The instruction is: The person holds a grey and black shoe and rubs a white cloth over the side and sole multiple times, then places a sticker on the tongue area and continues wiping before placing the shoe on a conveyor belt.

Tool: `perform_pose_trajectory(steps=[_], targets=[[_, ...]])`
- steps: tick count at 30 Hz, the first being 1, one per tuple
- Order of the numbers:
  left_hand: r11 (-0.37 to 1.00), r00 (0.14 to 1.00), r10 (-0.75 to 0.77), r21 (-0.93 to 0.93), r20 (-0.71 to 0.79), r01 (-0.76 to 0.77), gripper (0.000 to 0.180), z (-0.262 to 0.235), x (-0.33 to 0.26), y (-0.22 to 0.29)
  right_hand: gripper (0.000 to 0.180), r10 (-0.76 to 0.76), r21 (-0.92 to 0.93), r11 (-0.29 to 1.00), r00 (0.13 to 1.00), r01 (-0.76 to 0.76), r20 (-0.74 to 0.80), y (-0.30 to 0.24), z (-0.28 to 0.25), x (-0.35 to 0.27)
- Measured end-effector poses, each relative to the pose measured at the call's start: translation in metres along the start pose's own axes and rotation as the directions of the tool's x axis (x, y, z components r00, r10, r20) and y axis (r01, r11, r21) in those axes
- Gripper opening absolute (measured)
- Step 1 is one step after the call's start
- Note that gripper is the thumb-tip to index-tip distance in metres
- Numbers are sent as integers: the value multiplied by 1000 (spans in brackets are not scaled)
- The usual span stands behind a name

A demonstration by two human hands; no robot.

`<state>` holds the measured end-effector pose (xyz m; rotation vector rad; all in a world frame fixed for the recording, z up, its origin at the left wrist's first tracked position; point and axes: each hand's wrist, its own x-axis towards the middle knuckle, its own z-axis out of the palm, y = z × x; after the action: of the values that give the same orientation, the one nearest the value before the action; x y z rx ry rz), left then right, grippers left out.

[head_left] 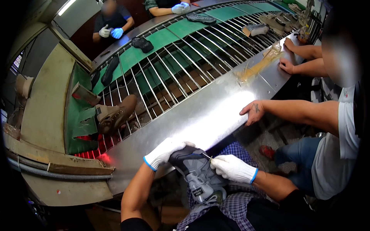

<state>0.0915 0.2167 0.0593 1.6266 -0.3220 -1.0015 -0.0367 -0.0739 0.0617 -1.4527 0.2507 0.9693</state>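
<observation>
A grey lace-up sneaker (196, 172) lies tilted over my lap, its toe toward me and its heel end at the metal counter's edge. My left hand (169, 151), in a white knit glove with a blue cuff, is closed around the heel end. In a matching glove, my right hand (233, 168) pinches a slim tool with a thin metal tip (206, 155). That tip is at the sneaker's upper edge near the collar; whether it touches I cannot tell. The tool's handle is mostly hidden in my fingers.
Beyond the metal counter (181, 123) runs a rod conveyor (181, 69) with a green strip. A brown shoe (117, 113) rests on its rods at left, beside the machine housing (48, 104). Soles (142, 44) lie farther back. Co-workers' arms (300, 113) reach in at right; two gloved people sit opposite.
</observation>
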Motion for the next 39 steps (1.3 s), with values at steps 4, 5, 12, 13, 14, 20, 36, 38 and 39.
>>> perform_pose_trajectory(steps=[4, 5, 12, 13, 14, 20, 36, 38, 39], targets=[[999, 999, 35, -28, 1, -35, 46, 4, -3, 2, 38, -395, -580, 779, 906, 240, -156, -8, 12, -18], [999, 999, 36, 4, 6, -36, 46, 4, -3, 3, 38, -257, -734, 675, 956, 72, -143, -18, 13, -23], [994, 998, 69, 79, 4, -69, 43, 0, -7, 4, 42, -65, -121, 991, 998, 62, -13, -11, 12, -3], [994, 997, 69, 78, 20, -71, 43, 1, -6, 1, 43, -453, -591, 746, 884, 307, -113, -10, 10, -6], [994, 997, 70, 77, 35, -73, 42, 2, -5, -3, 43, -421, -670, 697, 902, 256, -94, -12, 12, -8], [993, 994, 94, 69, 53, -97, 42, -8, -5, -4, 36, -87, -256, 963, 996, 81, -15, -22, 12, 2], [993, 984, 114, 8, 140, -116, 42, -10, 2, 3, 41, -431, -871, 443, 902, 212, 0, -54, 25, -12], [994, 986, 102, 29, 131, -107, 42, -10, 2, 3, 41, -377, -867, 480, 924, 135, -65, -45, 30, -21], [995, 986, 95, 19, 140, -98, 42, -10, 2, -1, 39, -320, -845, 529, 940, 76, -116, -40, 33, -28]])
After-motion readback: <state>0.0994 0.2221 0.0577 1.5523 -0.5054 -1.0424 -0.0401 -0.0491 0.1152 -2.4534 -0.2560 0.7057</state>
